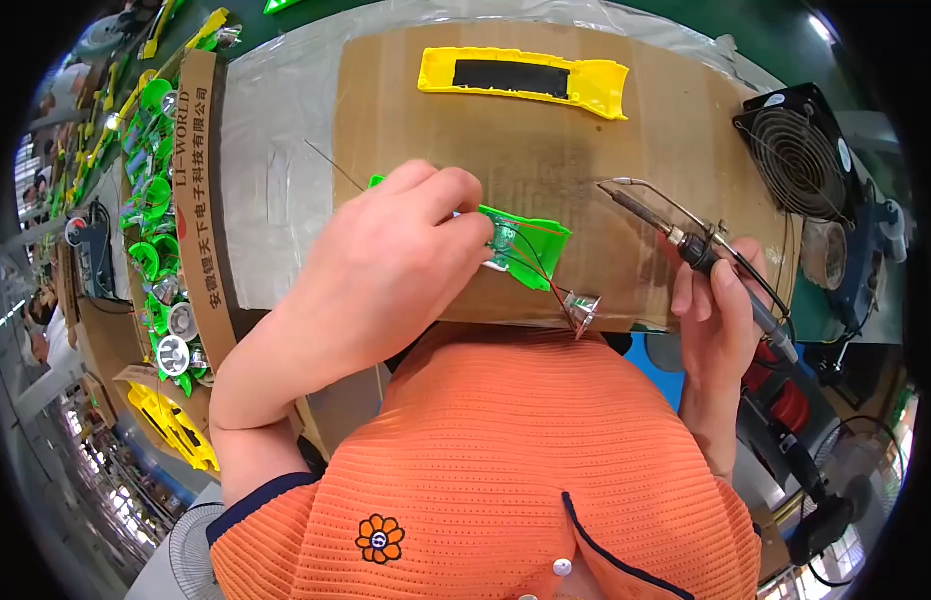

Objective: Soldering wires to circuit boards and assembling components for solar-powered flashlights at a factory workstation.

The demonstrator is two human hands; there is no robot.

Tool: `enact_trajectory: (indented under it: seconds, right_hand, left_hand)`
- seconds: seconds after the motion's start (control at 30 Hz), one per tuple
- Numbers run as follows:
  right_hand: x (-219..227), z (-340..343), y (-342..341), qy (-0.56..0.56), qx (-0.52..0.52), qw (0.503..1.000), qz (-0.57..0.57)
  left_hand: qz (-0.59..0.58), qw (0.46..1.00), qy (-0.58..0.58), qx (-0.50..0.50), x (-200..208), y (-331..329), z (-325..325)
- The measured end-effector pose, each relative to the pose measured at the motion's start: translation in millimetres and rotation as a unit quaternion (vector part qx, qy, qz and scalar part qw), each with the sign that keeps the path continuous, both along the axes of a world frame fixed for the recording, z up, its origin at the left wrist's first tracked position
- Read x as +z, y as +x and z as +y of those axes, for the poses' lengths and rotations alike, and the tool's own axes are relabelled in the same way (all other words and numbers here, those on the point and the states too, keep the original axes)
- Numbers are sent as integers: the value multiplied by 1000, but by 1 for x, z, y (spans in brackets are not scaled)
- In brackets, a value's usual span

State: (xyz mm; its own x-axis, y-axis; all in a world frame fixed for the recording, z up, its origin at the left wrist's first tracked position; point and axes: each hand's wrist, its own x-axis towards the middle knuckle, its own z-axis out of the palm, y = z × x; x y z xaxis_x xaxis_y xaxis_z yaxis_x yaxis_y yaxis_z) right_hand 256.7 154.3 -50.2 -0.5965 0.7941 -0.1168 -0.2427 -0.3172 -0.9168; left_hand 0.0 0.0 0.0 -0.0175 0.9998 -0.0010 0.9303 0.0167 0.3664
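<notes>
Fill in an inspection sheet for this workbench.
Surface: flat brown cardboard sheet, darkened mid-area.
Work pieces: open green plastic casing with green circuit board; shiny conical reflector.
Clutter: yellow plastic casing with black strip, far side.
Hands: left hand over green casing, grip hidden; right hand holding slim, dark soldering iron.
Cables: thin red and dark wires leading to reflector.
Surroundings: black square-framed fan, right; brown cardboard carton of green plastic parts, left.

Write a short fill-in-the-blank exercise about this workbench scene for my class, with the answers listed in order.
The hand holding the soldering iron is the person's ____ one.
The casing at the left hand is coloured ____.
The strip on the yellow casing is coloured ____.
Missing words: right; green; black.
</notes>
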Motion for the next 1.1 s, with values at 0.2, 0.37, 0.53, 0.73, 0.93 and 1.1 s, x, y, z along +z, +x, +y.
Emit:
enact_trajectory:
  seconds: [0.2,0.37,0.53,0.73,0.93,1.1]
  right_hand:
    - [5,1,-2,-3,-34,999,3]
    - [4,1,2,-17,-53,998,17]
    - [-3,4,7,-19,-56,998,26]
    - [-11,7,7,-26,-73,996,34]
    - [-9,10,5,-43,-73,995,51]
    - [-7,14,5,-26,-64,995,77]
  left_hand:
    - [40,978,7,-204,9,11,36]
    - [28,957,-74,-278,15,11,56]
    - [16,962,-37,-269,13,5,60]
    - [-220,975,26,-24,-5,-2,47]
    - [-45,981,185,-31,-23,-12,78]
    - [-191,977,90,-40,-8,-7,54]
